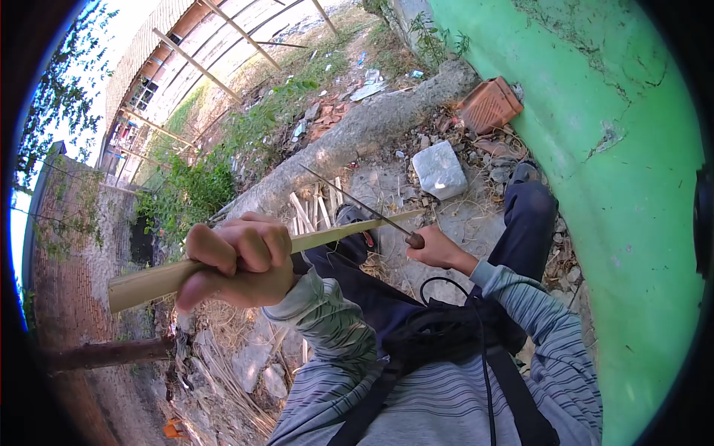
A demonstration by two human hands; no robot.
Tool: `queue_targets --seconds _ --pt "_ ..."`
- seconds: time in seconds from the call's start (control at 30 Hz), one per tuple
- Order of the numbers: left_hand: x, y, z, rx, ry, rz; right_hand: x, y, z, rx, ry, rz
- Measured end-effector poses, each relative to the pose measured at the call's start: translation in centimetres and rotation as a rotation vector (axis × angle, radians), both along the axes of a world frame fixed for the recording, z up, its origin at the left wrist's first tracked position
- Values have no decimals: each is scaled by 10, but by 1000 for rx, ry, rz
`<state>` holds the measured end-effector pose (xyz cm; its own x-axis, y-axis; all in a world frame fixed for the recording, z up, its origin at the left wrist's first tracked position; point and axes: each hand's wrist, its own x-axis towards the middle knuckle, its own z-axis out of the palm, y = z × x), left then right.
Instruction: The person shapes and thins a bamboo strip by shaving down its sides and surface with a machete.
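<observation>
My left hand (pixel 242 260) is closed around a pale strip of bamboo (pixel 327 236), raised close to the camera. Its thick end sticks out to the left of the fist, and its thin tip points away to the right. My right hand (pixel 439 250) grips the brown handle of a long, narrow knife (pixel 349 195) between my knees. The dark blade points up and to the left, crossing the strip near its thin end. Whether the edge bites into the bamboo cannot be seen. Several split strips (pixel 316 208) lie on the ground beside my foot.
A whitish stone block (pixel 439 170) lies ahead of my feet, with an orange hollow brick (pixel 491 106) beyond it. A green wall (pixel 632 208) rises close on my right. A low concrete ledge (pixel 349 123) runs across ahead. A black cable (pixel 485 372) hangs over my front.
</observation>
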<state>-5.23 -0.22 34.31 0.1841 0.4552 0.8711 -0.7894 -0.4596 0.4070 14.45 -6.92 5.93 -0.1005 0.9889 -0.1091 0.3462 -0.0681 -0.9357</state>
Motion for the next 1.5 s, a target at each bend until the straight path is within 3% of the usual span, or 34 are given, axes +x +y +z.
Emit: queue_targets --seconds 0.13,0.2,0.3,0.53,0.6,0.63,0.73,0.83,1.0,1.07,1.1,1.13,1.2,1.23,1.27,1.33,1.5 --pt "2 6 1 -36 8 -22 -1 0 -11 -43 -34 42" --pt "6 6 3 -66 -11 -27 -3 -6 -15 -319 498 118" --pt "12 6 5 -115 -8 -55 -11 -14 0 -376 665 91" --pt "21 45 21 -207 138 114 4 11 33 -200 239 18" --pt "22 55 23 -275 82 155 0 24 35 314 1 -30" --pt "21 59 24 -207 156 54 1 27 38 311 1 -28" --pt "23 68 25 -263 102 105 -1 31 31 266 44 -19" --pt "23 73 26 -264 118 62 2 21 0 -208 320 -47" --pt "20 73 28 -147 176 -86 -1 18 -43 -264 286 -103" --pt "29 64 38 -244 316 332 0 22 -47 -235 225 -111" --pt "29 63 43 -240 363 337 2 22 -45 -231 223 -111" --pt "32 61 46 -235 362 339 5 22 -43 -204 204 -117" --pt "45 51 51 -207 239 773 5 24 -44 -179 190 -122" --pt "54 44 52 -180 188 829 4 24 -48 -174 173 -123" --pt "52 44 51 -182 190 829 3 24 -51 -171 155 -123" --pt "45 44 49 -212 234 549 2 23 -52 -124 156 -127" --pt "47 59 43 -173 203 438 0 22 -9 -29 208 -149"
